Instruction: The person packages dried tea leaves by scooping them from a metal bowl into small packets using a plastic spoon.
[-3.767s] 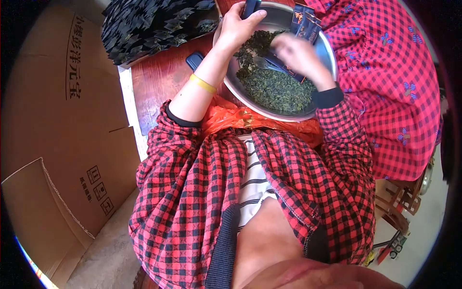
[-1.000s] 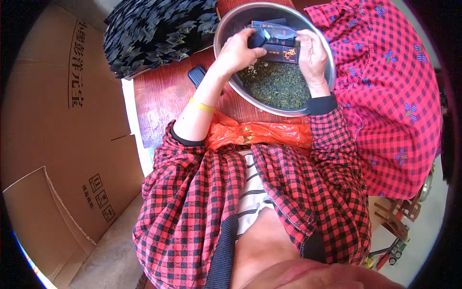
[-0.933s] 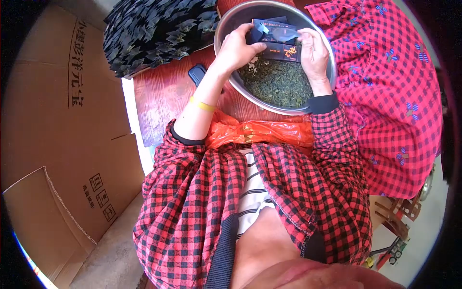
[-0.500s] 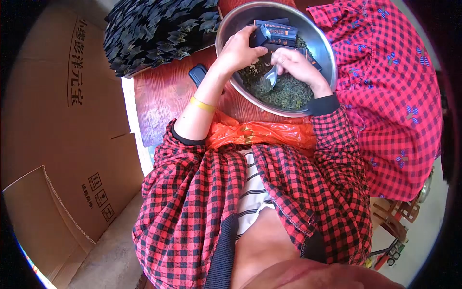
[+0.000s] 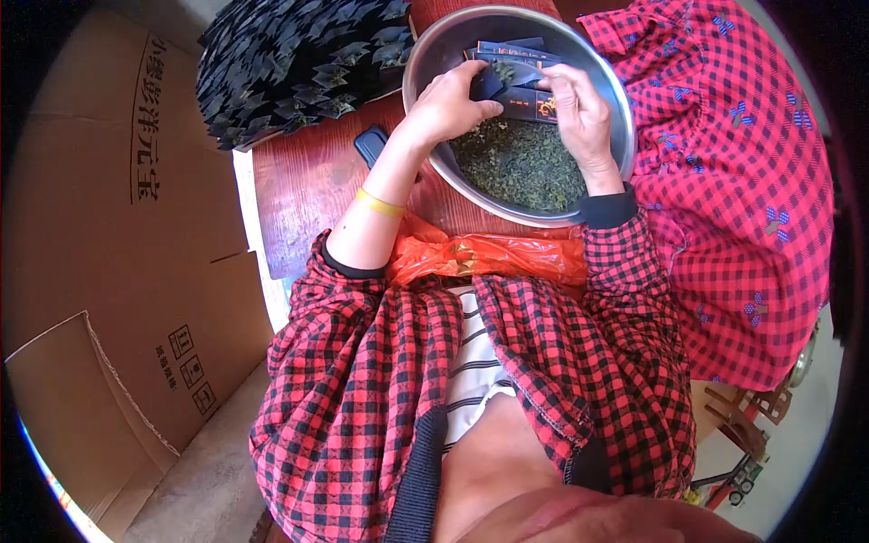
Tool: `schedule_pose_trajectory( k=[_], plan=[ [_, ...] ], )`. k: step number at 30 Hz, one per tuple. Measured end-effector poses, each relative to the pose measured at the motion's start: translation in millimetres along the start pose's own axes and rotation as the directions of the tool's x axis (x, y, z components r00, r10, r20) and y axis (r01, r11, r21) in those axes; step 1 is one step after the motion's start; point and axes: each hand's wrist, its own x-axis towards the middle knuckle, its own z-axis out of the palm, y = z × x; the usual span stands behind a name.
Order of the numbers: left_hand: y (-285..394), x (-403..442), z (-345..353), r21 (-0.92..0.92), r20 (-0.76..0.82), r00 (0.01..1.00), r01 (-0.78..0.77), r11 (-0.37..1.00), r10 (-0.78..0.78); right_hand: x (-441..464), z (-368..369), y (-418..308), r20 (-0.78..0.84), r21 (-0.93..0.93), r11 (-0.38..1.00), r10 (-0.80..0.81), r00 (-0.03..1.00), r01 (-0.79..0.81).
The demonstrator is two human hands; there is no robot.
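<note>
A metal bowl [image 5: 625, 145] holds chopped dried green leaves [image 5: 523, 165] and several flat dark printed packets [image 5: 532, 106]. Over the bowl, my left hand [image 5: 445, 105] grips a small dark packet [image 5: 487, 85] between thumb and fingers. My right hand [image 5: 584, 119] is closed on the handle of a spoon [image 5: 529, 76]. Some green leaves lie heaped at the spoon's far end, beside the packet's mouth; whether any are inside the packet I cannot tell.
Many dark pointed packets [image 5: 303, 68] are packed together at the upper left. A black phone-like object [image 5: 371, 143] lies on the reddish wooden table [image 5: 299, 195]. Orange plastic [image 5: 493, 253] lies at the near edge. A cardboard box [image 5: 118, 244] stands left, checked cloth [image 5: 742, 199] right.
My right hand has lifted the spoon out of the leaves, up to the packet, with leaves on it. My left hand stays in nearly the same place, still gripping the packet.
</note>
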Motion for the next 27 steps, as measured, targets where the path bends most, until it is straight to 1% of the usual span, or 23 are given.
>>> schedule_pose_trajectory(
  k=[1, 2, 4, 5, 7, 8, 10, 11, 12, 13, 14, 15, 17, 18, 19, 20, 21, 22, 24, 26, 27],
  plan=[
    [0.6, -0.5, -0.1, 0.012, 0.007, 1.0, -0.002, 1.0, 0.002, 0.6, -0.7, 2.2, 0.036, -0.14, 0.984, -0.11, 0.993, 0.114],
    [1.1, -1.2, -0.4, 0.013, 0.008, 1.0, 0.0, 1.0, 0.0, 1.8, -1.6, 0.7, 0.036, -0.139, 0.984, -0.108, 0.994, 0.112],
    [4.7, -2.1, -2.2, 0.021, 0.003, 1.0, 0.008, 1.0, -0.008, 5.4, -5.0, -3.5, 0.009, -0.262, 0.924, -0.287, 0.958, 0.279],
    [5.6, -1.7, -2.7, 0.02, 0.005, 1.0, 0.008, 1.0, -0.008, 4.2, -4.6, -1.6, 0.009, -0.263, 0.924, -0.285, 0.958, 0.277],
    [5.9, -1.7, -3.2, -0.005, -0.03, 0.999, 0.041, 0.999, -0.041, 1.1, -2.6, 3.4, -0.163, -0.171, 0.985, -0.049, 0.985, 0.021],
    [2.3, 0.0, -1.8, -0.005, -0.028, 0.999, 0.042, 0.999, -0.042, -0.3, -3.7, 3.4, -0.146, -0.122, 0.988, 0.08, 0.986, -0.098],
    [-1.8, 3.0, 0.8, -0.165, -0.154, 0.987, 0.015, 0.986, -0.041, -2.4, 0.5, 14.7, 0.037, -0.198, 0.943, 0.278, 0.96, -0.266],
    [-4.3, 4.0, 2.0, -0.133, -0.174, 0.984, 0.014, 0.991, -0.037, -7.8, 1.8, 16.6, 0.22, -0.249, 0.925, 0.342, 0.913, -0.287],
    [-4.9, 3.3, 2.2, -0.134, -0.168, 0.985, 0.018, 0.991, -0.04, -9.7, 5.0, 11.6, 0.37, -0.283, 0.931, 0.326, 0.87, -0.229],
    [-5.3, 3.5, 2.1, -0.135, -0.161, 0.986, 0.02, 0.991, -0.042, -10.7, 7.8, 8.6, 0.511, -0.307, 0.937, 0.308, 0.803, -0.164],
    [-5.3, 3.9, 1.9, -0.136, -0.156, 0.987, 0.02, 0.99, -0.041, -16.5, 13.0, 14.0, 0.632, -0.283, 0.956, 0.25, 0.734, -0.081],
    [-6.1, 4.0, 2.5, -0.137, -0.155, 0.987, 0.019, 0.99, -0.041, -16.3, 13.4, 10.8, 0.631, -0.285, 0.955, 0.251, 0.734, -0.082],
    [-7.6, 3.9, 3.0, -0.159, -0.143, 0.989, 0.018, 0.987, -0.041, -13.5, 12.3, 1.6, 0.757, -0.182, 0.935, 0.331, 0.563, -0.305],
    [-7.2, 3.7, 2.3, -0.159, -0.146, 0.988, 0.018, 0.987, -0.042, -11.4, 9.9, 2.7, 0.778, -0.106, 0.938, 0.285, 0.56, -0.329],
    [-6.8, 3.0, 1.6, -0.085, -0.137, 0.99, -0.024, 0.996, 0.012, -10.1, 7.8, 3.1, 0.78, -0.105, 0.939, 0.282, 0.559, -0.327],
    [-6.5, 2.5, 1.0, -0.01, -0.123, 0.99, -0.067, 0.998, 0.065, -9.3, 5.8, 3.5, 0.794, -0.098, 0.914, 0.31, 0.523, -0.394],
    [-5.2, 1.7, 0.2, -0.01, -0.124, 0.99, -0.067, 0.998, 0.065, -8.6, 4.1, 3.0, 0.806, -0.094, 0.883, 0.339, 0.485, -0.46],
    [-3.1, 1.0, -0.4, -0.01, -0.123, 0.991, -0.045, 0.999, 0.043, -7.2, 2.2, 1.5, 0.806, -0.094, 0.883, 0.339, 0.485, -0.46],
    [-2.4, 0.8, 0.2, -0.01, -0.12, 0.992, -0.023, 1.0, 0.021, -5.4, -1.3, -1.2, 0.811, -0.014, 0.825, 0.34, 0.476, -0.564],
    [-4.1, 1.4, 0.8, -0.031, -0.116, 0.993, -0.013, 0.999, 0.009, -8.0, -3.5, 9.5, 0.735, 0.072, 0.857, 0.3, 0.608, -0.51],
    [-4.2, 1.2, 0.5, -0.03, -0.117, 0.993, -0.01, 0.999, 0.007, -4.3, -6.3, 10.9, 0.69, -0.006, 0.912, 0.301, 0.659, -0.41]
  ],
)
